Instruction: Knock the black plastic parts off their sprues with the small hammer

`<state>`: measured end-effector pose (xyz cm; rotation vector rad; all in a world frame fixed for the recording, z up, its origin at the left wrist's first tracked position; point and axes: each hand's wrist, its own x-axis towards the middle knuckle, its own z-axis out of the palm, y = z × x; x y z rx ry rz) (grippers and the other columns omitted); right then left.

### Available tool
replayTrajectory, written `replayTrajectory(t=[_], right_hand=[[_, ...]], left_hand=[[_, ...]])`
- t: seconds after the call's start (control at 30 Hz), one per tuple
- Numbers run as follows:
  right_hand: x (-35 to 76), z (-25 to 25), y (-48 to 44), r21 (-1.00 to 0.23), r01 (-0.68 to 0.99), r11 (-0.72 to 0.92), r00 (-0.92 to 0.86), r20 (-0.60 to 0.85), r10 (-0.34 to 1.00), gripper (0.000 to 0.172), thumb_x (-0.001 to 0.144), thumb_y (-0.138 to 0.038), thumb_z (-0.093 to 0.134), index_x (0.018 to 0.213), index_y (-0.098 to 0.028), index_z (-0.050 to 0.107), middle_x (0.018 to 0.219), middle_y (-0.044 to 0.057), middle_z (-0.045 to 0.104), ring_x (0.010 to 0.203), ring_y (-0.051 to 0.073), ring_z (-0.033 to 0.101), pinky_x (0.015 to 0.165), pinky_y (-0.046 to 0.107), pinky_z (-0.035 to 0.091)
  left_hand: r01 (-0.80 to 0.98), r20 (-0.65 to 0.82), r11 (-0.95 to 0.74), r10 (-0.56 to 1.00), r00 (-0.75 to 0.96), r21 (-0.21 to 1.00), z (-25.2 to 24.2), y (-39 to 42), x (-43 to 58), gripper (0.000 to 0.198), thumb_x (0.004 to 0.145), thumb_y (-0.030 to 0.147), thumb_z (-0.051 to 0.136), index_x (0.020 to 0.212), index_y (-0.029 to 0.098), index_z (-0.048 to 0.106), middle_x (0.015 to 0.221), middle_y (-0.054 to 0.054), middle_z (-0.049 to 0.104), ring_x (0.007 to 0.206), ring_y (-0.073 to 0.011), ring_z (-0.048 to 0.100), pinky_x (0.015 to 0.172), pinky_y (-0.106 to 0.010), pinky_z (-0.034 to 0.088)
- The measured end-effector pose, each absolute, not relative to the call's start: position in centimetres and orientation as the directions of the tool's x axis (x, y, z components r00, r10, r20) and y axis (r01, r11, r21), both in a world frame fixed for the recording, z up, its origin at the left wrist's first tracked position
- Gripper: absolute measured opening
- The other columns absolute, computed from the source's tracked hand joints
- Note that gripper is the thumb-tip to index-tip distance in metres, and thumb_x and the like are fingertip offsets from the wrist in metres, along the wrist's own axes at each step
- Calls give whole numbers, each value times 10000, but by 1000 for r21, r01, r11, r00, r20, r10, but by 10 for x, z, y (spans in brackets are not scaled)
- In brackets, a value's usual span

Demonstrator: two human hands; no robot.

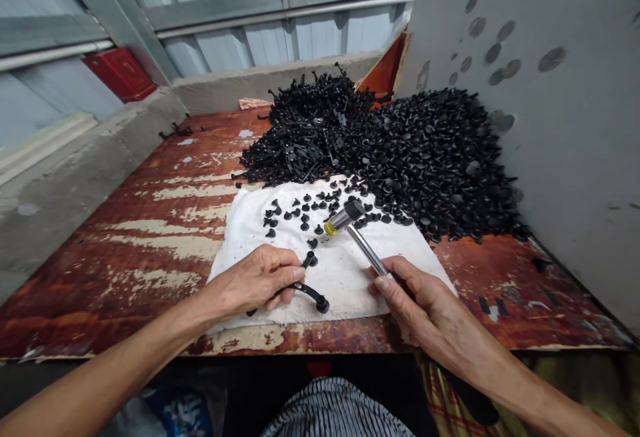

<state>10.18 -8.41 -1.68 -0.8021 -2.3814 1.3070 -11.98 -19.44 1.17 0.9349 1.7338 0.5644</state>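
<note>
My left hand (265, 277) pinches a black plastic strip (305, 288) with arms and round ends, just above a white cloth (230, 244). One arm of the strip reaches up to a small black disc-headed piece (312, 258) on the cloth; whether they are joined I cannot tell. My right hand (420, 297) is wrapped round a mallet (367, 248) with a metal shaft, a dark grip, and a head with one yellow and one black face. Its head hangs over the cloth among scattered black disc-headed pieces (305, 218).
A heap of black strips (305, 137) lies behind the cloth, beside a big pile of disc-headed pieces (440, 157). A grey panel (565, 130) stands at the right. The worn red-brown tabletop (115, 264) meets a concrete ledge (110, 130) with a red box (120, 74) above it.
</note>
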Motion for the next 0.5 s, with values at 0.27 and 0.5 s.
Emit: replayTrajectory(t=[0.27, 0.5], right_hand=[[103, -18, -82, -808, 344, 478, -795, 20, 607, 269, 962, -347, 385, 836, -203, 575, 672, 14, 593, 605, 168, 584, 576, 284, 502], [108, -17, -91, -698, 204, 687, -840, 236, 489, 448, 954, -210, 406, 1394, -167, 479, 1290, 158, 651, 1139, 260, 644, 940, 424, 544]], left_hand=[[359, -560, 576, 813, -159, 735, 11, -194, -120, 339, 780, 498, 530, 652, 187, 488, 493, 47, 490, 350, -41, 313, 346, -184, 191], [428, -585, 607, 786, -199, 670, 13, -192, -121, 325, 811, 433, 519, 596, 194, 470, 413, 63, 386, 341, -50, 273, 341, -180, 163]])
